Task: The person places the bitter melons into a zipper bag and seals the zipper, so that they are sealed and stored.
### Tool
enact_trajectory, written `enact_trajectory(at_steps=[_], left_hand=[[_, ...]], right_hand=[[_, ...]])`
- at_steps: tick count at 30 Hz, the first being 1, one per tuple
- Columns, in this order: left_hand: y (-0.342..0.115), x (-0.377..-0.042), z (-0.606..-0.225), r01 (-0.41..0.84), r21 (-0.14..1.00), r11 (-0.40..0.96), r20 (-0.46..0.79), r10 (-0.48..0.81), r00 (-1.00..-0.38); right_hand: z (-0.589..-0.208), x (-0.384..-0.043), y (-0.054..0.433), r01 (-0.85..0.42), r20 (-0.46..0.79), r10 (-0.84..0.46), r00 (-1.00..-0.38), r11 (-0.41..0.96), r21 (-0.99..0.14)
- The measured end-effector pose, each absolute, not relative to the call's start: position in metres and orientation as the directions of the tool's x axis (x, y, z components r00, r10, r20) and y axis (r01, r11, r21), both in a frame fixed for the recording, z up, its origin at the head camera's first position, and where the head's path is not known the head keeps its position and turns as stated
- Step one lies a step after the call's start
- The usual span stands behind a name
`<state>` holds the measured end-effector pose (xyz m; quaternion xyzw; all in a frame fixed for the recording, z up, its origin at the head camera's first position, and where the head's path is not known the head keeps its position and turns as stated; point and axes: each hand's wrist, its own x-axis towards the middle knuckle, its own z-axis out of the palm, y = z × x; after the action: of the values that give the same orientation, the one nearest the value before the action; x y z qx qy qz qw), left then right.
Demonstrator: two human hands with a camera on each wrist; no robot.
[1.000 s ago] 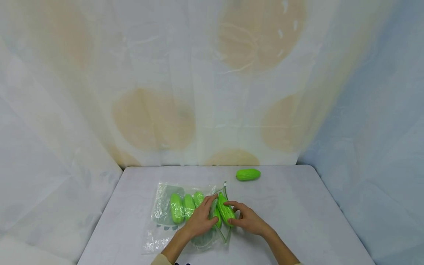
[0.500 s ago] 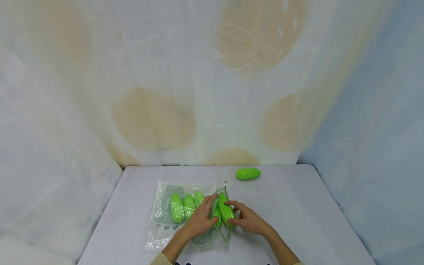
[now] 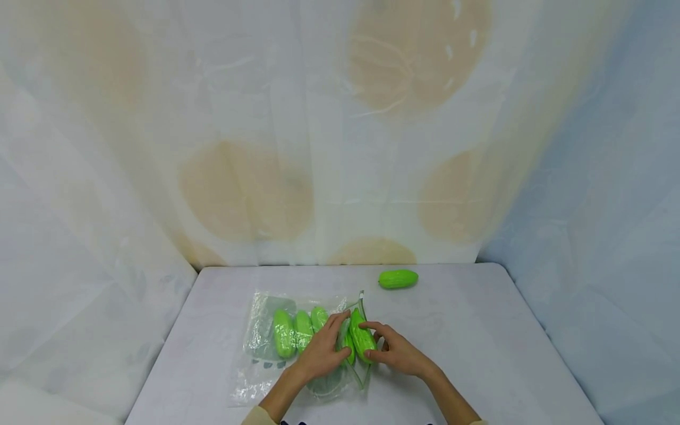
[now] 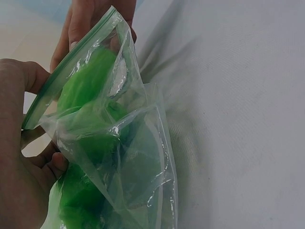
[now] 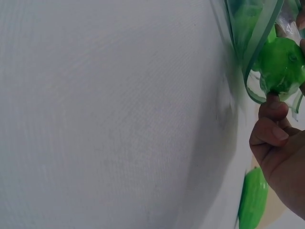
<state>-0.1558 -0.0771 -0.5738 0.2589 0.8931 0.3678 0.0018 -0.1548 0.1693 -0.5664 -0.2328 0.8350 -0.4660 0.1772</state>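
A clear zip bag [image 3: 249,378] with a green zip edge lies flat, its mouth facing right. Several bright green cucumbers [image 3: 284,334] lie inside, seen through the plastic. My left hand [image 3: 320,353] holds the bag near its mouth, thumb and fingers at the zip edge [image 4: 71,67] in the left wrist view. With thumb and fingers my right hand [image 3: 397,353] grips another cucumber [image 3: 363,337], tilted within the parted mouth. Beside it, another cucumber [image 3: 349,348] shows just inside the opening. The left hand covers part of the bag and its contents.
One loose cucumber [image 3: 398,279] lies near the back edge of the white table [image 3: 467,330], right of centre. Pale patterned curtains [image 3: 329,177] hang behind the table and along both sides.
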Motion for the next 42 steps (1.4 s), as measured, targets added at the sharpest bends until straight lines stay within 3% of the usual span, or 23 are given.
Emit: enact_trajectory(at_steps=[23,42], left_hand=[[-0.0778,-0.1522,-0.5726,0.47,0.662,0.584,0.203,0.464,-0.862],[-0.0776,-0.152,-0.5729,0.471,0.681,0.561,0.206,0.471,-0.858]], right_hand=[[-0.5691,-0.1545,0.1685,-0.177,-0.092,-0.491,-0.866,0.474,-0.863],[-0.5674,-0.1538,0.1642,-0.173,-0.09,-0.515,-0.852,0.441,-0.881]])
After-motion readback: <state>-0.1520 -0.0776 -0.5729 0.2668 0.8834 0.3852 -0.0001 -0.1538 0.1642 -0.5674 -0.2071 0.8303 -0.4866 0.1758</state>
